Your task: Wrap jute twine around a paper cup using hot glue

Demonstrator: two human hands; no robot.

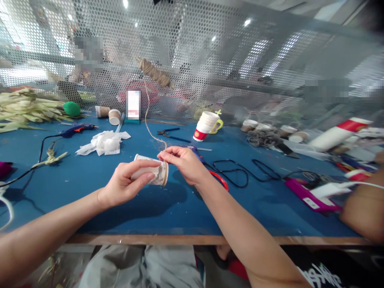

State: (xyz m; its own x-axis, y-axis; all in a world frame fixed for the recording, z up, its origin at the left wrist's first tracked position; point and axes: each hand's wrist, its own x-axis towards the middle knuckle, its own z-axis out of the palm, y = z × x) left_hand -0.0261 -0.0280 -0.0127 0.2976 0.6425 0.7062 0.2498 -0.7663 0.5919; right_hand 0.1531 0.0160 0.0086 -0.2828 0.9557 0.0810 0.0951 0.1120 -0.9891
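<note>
My left hand (124, 182) is wrapped round a white paper cup (151, 172) held on its side above the blue table (90, 184). My right hand (183, 162) pinches a thin brown twine (146, 108) against the cup's rim end. The twine runs up from my fingers to a spool of twine (155, 74) hanging on the perforated metal screen. Red-handled scissors (220, 180) lie on the table just right of my right wrist.
A blue glue gun (76, 129) with black cord lies at left, beside crumpled white tissue (103, 143). Stacked cups (205, 126), twine-wrapped cups (114, 116), palm leaves (24, 110), black cables (240, 170), a purple device (309, 196). Another person's arm (364, 208) rests at the right edge.
</note>
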